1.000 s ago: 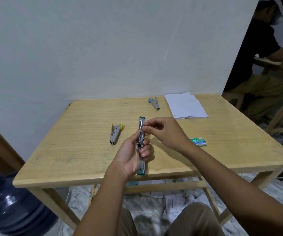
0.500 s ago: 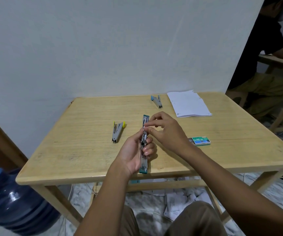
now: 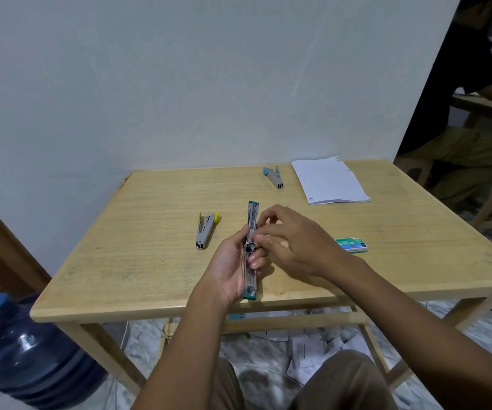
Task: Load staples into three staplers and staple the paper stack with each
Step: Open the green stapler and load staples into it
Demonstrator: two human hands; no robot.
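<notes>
My left hand grips a teal stapler that is swung fully open, held lengthwise above the table's near edge. My right hand has its fingertips pinched at the stapler's metal channel near the hinge; whether a staple strip is between them I cannot tell. A yellow-tipped stapler lies to the left on the wooden table. A blue-tipped stapler lies at the back, beside the white paper stack. A green staple box sits right of my hands.
A white wall stands right behind the table. A large blue water jug stands on the floor at the left. Loose papers lie on the floor under the table. Another person sits at a second table at the far right.
My right fingers have slid down the open stapler's channel toward the hinge. My view has shifted slightly; the left hand keeps its hold.
</notes>
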